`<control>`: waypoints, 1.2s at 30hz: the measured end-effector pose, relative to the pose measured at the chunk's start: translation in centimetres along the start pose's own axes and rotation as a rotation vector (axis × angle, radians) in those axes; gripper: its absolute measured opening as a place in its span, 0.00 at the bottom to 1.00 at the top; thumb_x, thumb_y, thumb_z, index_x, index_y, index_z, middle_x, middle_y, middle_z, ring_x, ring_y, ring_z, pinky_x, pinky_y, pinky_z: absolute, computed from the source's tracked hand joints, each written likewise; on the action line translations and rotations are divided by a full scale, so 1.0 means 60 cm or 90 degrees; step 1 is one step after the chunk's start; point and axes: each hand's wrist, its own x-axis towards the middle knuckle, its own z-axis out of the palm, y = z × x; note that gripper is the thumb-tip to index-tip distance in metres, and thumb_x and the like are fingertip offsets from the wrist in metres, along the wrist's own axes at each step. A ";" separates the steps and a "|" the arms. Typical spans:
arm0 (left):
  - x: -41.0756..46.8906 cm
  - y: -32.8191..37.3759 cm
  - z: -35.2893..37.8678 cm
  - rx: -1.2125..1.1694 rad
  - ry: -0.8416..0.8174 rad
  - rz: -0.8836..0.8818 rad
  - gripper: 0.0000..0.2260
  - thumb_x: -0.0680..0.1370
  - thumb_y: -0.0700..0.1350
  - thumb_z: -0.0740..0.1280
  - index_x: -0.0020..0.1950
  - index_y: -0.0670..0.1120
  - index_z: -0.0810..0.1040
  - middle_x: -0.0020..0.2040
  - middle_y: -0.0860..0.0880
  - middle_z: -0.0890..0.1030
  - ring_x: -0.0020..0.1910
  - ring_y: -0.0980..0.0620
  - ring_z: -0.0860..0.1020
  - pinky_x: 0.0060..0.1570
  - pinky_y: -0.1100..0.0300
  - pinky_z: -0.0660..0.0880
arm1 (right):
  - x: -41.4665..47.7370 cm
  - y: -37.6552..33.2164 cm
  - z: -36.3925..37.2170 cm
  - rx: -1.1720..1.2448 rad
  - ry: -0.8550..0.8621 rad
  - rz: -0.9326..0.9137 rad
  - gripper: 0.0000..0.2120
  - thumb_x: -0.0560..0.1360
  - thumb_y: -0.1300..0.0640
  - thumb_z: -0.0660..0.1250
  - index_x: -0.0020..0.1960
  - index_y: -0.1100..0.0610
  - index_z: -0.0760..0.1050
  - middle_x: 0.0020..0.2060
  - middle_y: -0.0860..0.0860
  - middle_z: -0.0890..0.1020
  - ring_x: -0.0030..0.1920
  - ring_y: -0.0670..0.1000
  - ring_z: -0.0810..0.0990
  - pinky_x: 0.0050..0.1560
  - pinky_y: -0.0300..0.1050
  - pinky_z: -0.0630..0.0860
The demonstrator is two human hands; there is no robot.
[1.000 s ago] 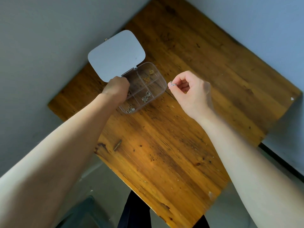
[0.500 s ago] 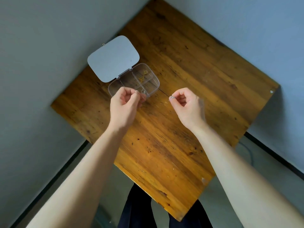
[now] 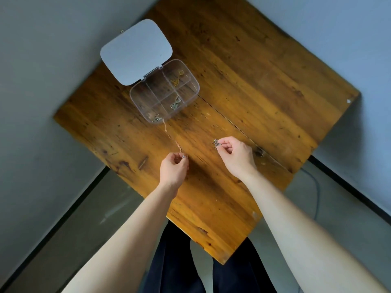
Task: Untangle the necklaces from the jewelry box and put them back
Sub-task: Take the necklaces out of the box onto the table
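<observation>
A thin chain point(image 3: 171, 138) runs from the jewelry box point(image 3: 165, 92) near the table's point(image 3: 254, 81) far-left edge to the left hand point(image 3: 173, 169), fingers pinched on its end; the right hand point(image 3: 238, 154) pinches a silvery cluster point(image 3: 216, 143); draw slowly, keeping links low over the bare middle, clear of the near corner

Jewelry box point(image 3: 191, 81): clear plastic; lid point(image 3: 135, 52): pale grey. Table point(image 3: 243, 81): amber-brown wood, dark-streaked grain. Chain point(image 3: 171, 137): thin, coppery. Trousers point(image 3: 169, 265): dark navy.

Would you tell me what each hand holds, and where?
Left hand pinches a thin chain at its near end; right hand pinches a small silver tangle.
</observation>
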 end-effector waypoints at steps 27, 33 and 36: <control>0.121 0.167 -0.117 0.764 0.011 0.381 0.22 0.78 0.49 0.67 0.69 0.43 0.72 0.66 0.40 0.73 0.63 0.39 0.73 0.52 0.47 0.77 | 0.143 -0.222 0.009 -0.464 -0.096 -0.512 0.27 0.77 0.69 0.64 0.75 0.57 0.68 0.70 0.53 0.73 0.68 0.55 0.72 0.61 0.54 0.78; 0.135 0.178 -0.118 0.871 -0.042 0.379 0.12 0.83 0.41 0.62 0.64 0.38 0.75 0.62 0.38 0.71 0.56 0.39 0.75 0.51 0.48 0.78 | 0.177 -0.256 0.023 -0.635 -0.163 -0.564 0.29 0.75 0.68 0.68 0.75 0.59 0.67 0.70 0.56 0.73 0.68 0.58 0.73 0.61 0.56 0.77; 0.141 0.185 -0.120 0.901 -0.076 0.385 0.11 0.83 0.39 0.61 0.63 0.38 0.74 0.60 0.38 0.73 0.53 0.40 0.76 0.48 0.51 0.77 | 0.175 -0.262 0.030 -0.715 -0.170 -0.593 0.22 0.78 0.67 0.65 0.71 0.61 0.71 0.67 0.58 0.75 0.66 0.59 0.75 0.56 0.56 0.77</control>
